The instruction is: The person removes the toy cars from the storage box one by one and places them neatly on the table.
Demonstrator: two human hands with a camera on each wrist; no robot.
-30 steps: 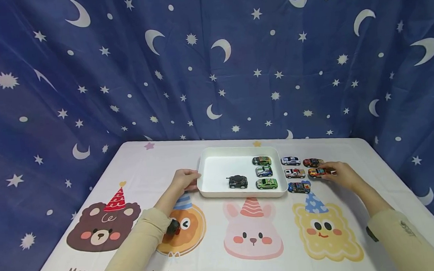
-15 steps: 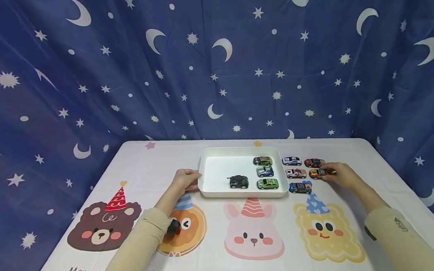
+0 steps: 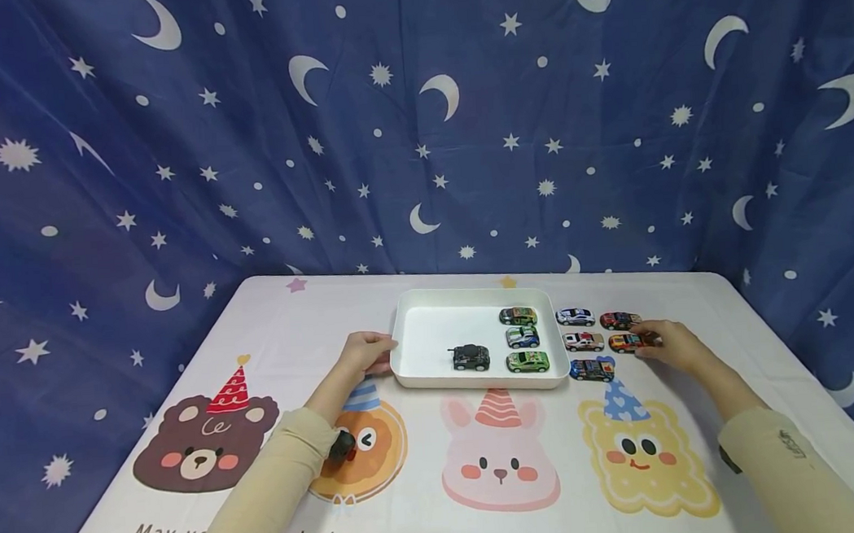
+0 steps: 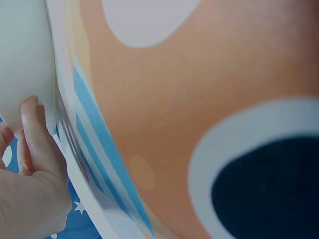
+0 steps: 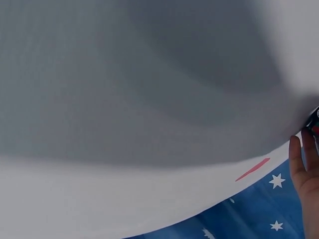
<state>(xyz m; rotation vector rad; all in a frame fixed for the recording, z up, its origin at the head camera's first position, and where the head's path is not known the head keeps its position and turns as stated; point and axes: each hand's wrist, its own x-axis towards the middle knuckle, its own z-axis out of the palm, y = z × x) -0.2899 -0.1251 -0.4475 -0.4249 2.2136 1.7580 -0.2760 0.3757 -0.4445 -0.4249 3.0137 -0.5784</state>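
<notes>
1. White tray (image 3: 431, 331) sits flat at the centre of the frame on the printed surface (image 3: 327, 305). The left hand (image 3: 365, 354) is clamped at its left end, thumb and fingers against the wall. A push rightward there could slide the tray into the cars just outside its right wall.

2. Right of the tray's middle, near its front wall, stands a black toy tank (image 3: 470, 357), barrel pointing left. A jolt to the tray might set it rolling.

3. Along the tray's right side, one behind another, are a green-and-orange toy car (image 3: 517, 316), a white-and-blue toy car (image 3: 523, 337) and a bright green toy car (image 3: 527, 361). Set so close, they would probably knock together if bumped.

4. Just outside the right wall are a plain white toy car (image 3: 574, 317), a white-and-red toy car (image 3: 583, 342) and, nearest, a blue toy car (image 3: 591, 370).

5. At right of centre, the right hand (image 3: 672, 345) pinches the right end of the orange toy car (image 3: 626, 342), which is on the surface. Held only by that end, it could tip or swivel, striking the dark red toy car (image 3: 620, 321) just behind.
</notes>
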